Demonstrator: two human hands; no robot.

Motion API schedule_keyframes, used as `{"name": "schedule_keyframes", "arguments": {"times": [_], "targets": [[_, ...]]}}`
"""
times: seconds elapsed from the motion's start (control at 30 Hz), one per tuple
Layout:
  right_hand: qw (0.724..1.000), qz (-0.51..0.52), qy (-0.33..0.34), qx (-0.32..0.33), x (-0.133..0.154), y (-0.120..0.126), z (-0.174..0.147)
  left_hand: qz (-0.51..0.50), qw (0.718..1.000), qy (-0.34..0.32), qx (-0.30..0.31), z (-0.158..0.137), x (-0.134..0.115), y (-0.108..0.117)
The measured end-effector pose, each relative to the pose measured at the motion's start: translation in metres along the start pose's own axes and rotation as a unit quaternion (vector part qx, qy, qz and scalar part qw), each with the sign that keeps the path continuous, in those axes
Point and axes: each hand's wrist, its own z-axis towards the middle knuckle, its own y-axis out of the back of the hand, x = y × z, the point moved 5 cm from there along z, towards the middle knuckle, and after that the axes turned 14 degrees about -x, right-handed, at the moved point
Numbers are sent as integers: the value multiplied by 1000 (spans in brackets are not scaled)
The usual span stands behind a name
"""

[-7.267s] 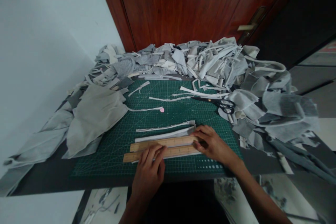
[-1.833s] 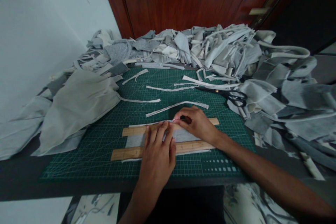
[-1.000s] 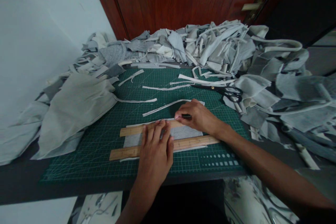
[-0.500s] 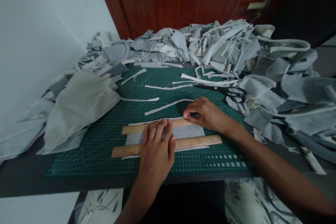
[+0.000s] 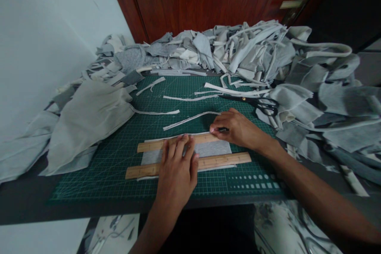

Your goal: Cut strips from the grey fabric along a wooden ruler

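Note:
My left hand (image 5: 178, 162) lies flat with fingers stretched across two wooden rulers, an upper ruler (image 5: 205, 139) and a lower ruler (image 5: 220, 161). Under them is a piece of grey fabric (image 5: 211, 149), whose pale edges show beyond both rulers. At the right end of the upper ruler, my right hand (image 5: 233, 127) is closed in a pinch at the fabric's far edge. A short black object (image 5: 222, 129) shows in its grip; its kind is mostly hidden by the fingers. A thin pale fabric strip (image 5: 190, 120) lies just beyond, reaching to the right hand.
A green cutting mat (image 5: 119, 154) covers much of the dark table. Black-handled scissors (image 5: 264, 105) lie at the right among loose strips. Heaped grey fabric scraps (image 5: 202, 47) line the back and right; a large pale cloth (image 5: 89, 119) lies left. A wooden door (image 5: 193, 0) stands behind.
The right fingertips have moved slightly right along the fabric's far edge. The left hand and both rulers keep their places, apart from a slight camera shift.

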Motion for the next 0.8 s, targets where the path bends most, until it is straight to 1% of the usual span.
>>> {"name": "schedule_keyframes", "arguments": {"times": [0.23,0.5,0.63,0.8], "targets": [[1000,-10,-16,13,-5,6,-5,-4,1000,12,6,0,0,-1],[999,-30,-20,16,-14,14,-13,1,1000,9,9,1,0,0],[999,-22,-34,18,-19,17,-17,-4,1000,7,12,0,0,0],[998,-9,-58,5,-27,21,-23,-11,1000,9,7,0,-1,0]]}}
